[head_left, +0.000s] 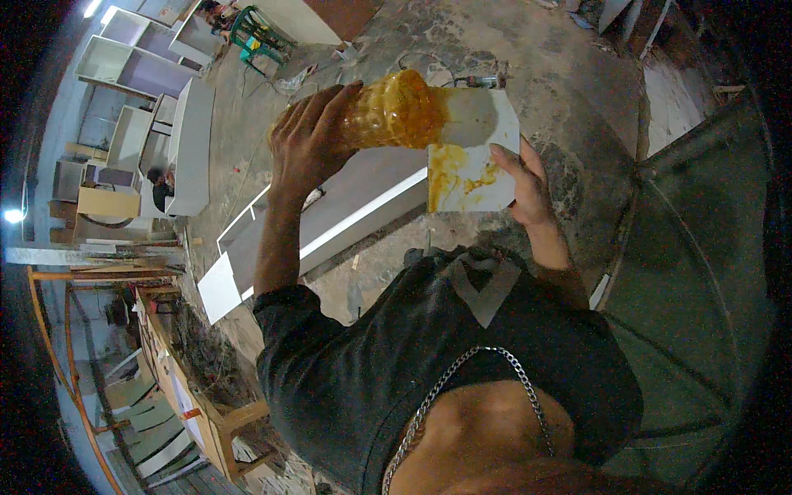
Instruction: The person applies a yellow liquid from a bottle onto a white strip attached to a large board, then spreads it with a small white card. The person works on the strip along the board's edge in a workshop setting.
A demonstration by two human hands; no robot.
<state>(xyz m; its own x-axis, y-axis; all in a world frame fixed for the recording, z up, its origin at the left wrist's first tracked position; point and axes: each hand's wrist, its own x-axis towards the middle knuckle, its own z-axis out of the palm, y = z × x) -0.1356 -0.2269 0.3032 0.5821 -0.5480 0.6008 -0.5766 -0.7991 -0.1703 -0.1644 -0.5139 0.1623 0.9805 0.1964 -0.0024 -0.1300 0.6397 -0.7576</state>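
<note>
Jar [392, 111] partly behind left hand [312, 136]

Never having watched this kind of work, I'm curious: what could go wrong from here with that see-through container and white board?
1. The see-through container is held sideways, so any loose amber material could drip onto the floor.
2. If its outside is sticky, the left hand might lose its grip.
3. The right hand's thumb lies close to amber smears on the white board and could get smeared.
</note>
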